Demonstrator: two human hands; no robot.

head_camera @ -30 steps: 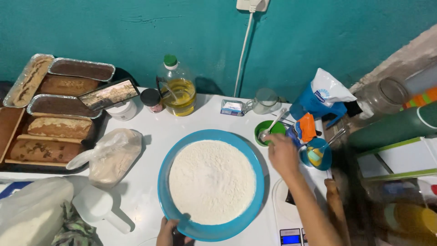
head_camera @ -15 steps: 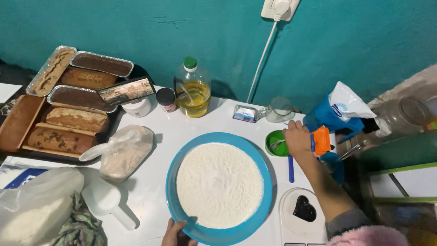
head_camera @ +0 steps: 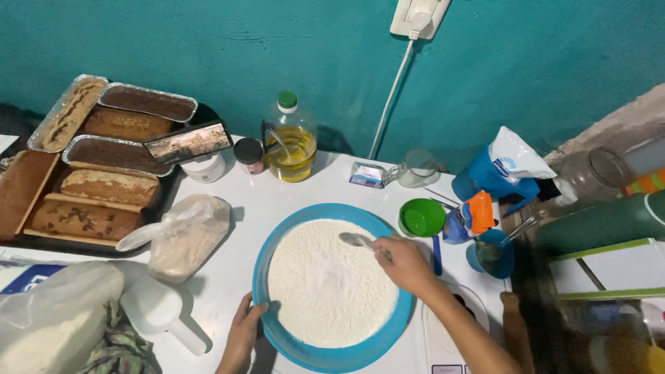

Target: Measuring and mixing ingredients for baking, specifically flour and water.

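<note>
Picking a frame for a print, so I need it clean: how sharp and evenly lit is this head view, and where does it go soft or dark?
Head view: the blue bowl of flour and the right hand with its spoon are sharp and evenly lit, and the left hand sits in mild shadow; the right edge by the green bottle smears and darkens; the phone screen shows glare.

A teal painted wall (head_camera: pixel 208 48) with a slightly rough, streaked surface fills the upper part of the view. High on it sits a white plastic wall socket (head_camera: pixel 418 16), from which a white cable (head_camera: pixel 391 97) runs down to the worktop. At the right edge the paint gives way to a patch of bare grey-brown plaster (head_camera: pixel 623 121). Below the wall lies a white, smooth worktop (head_camera: pixel 325 187), evenly lit from above, with only soft, short shadows falling across it.
</note>
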